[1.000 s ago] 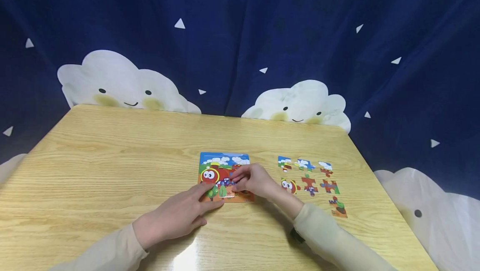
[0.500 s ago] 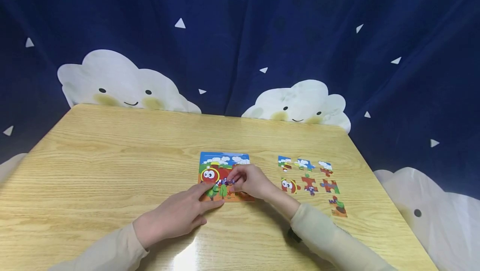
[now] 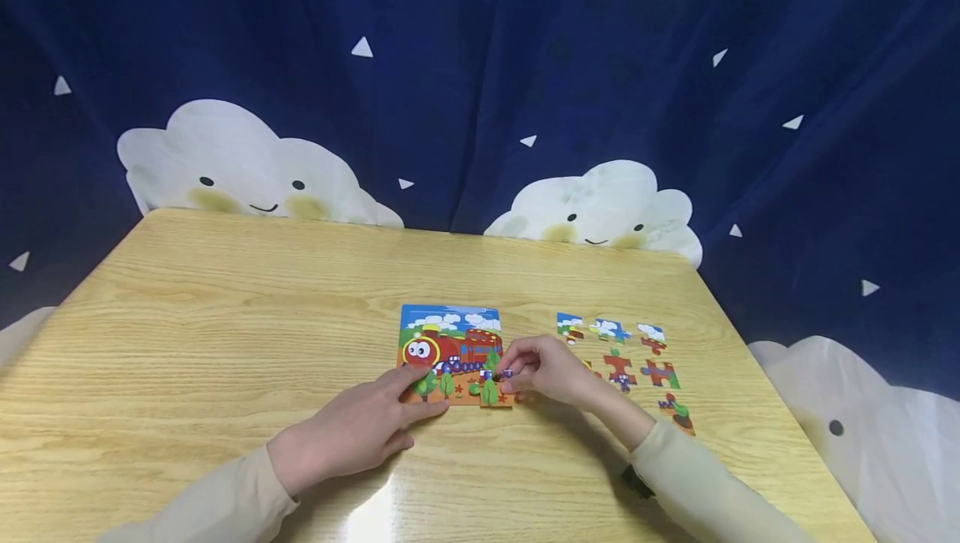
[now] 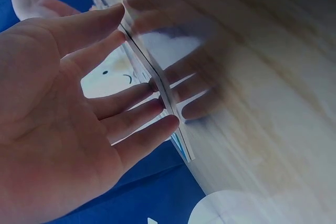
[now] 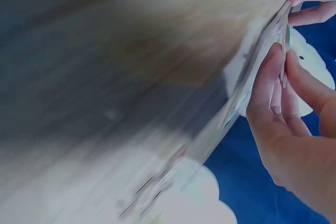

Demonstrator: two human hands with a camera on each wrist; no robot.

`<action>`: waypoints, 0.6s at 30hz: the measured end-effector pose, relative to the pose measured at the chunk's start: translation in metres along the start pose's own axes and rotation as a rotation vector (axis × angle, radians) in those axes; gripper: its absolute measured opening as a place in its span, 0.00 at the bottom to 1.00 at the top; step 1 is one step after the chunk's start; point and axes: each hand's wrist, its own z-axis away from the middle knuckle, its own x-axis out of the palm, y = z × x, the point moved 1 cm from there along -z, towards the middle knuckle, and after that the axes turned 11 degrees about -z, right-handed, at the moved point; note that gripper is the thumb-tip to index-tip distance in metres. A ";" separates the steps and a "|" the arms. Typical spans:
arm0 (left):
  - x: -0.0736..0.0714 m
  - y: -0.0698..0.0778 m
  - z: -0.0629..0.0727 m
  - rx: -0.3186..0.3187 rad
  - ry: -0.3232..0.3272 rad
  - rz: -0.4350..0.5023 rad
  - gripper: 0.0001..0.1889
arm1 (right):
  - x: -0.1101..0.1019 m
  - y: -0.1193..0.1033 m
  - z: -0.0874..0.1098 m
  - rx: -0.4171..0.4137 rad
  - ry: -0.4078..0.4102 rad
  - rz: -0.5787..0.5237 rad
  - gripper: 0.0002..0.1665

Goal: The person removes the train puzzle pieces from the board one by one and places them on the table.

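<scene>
A puzzle board (image 3: 461, 322) with a red cartoon train lies on the table. My left hand (image 3: 360, 430) rests at its lower left corner, fingers fairly straight; in the left wrist view those fingers (image 4: 142, 114) touch the board's edge. Between thumb and fingers my right hand (image 3: 551, 372) pinches a puzzle piece (image 3: 490, 396) with a green tree on orange ground. That piece is over the board's lower right part, its bottom edge slightly past the board's. The right wrist view shows the piece (image 5: 284, 72) edge-on, a thin strip between the fingertips.
Several loose puzzle pieces (image 3: 619, 366) lie spaced apart on the wooden table (image 3: 262, 301) to the right of the board. My right hand partly hides one of them. A dark blue curtain (image 3: 450, 67) with white clouds hangs behind the table's far edge.
My right hand has shifted right with the puzzle piece, from the board's lower middle to its lower right. More of the train picture shows now. The left hand has stayed in place.
</scene>
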 end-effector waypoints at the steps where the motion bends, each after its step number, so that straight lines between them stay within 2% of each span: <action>1: 0.000 0.000 0.000 0.000 0.001 -0.001 0.28 | -0.004 0.003 0.003 0.006 0.004 0.013 0.08; 5: 0.000 0.000 0.000 0.001 0.003 -0.008 0.28 | -0.018 0.012 0.018 0.009 0.032 0.096 0.07; 12: 0.000 0.001 0.000 -0.002 0.003 0.003 0.28 | -0.042 0.027 0.049 -0.054 0.126 0.298 0.06; 18: 0.001 0.001 0.000 -0.004 0.004 0.002 0.28 | -0.065 0.037 0.075 -0.046 0.194 0.376 0.07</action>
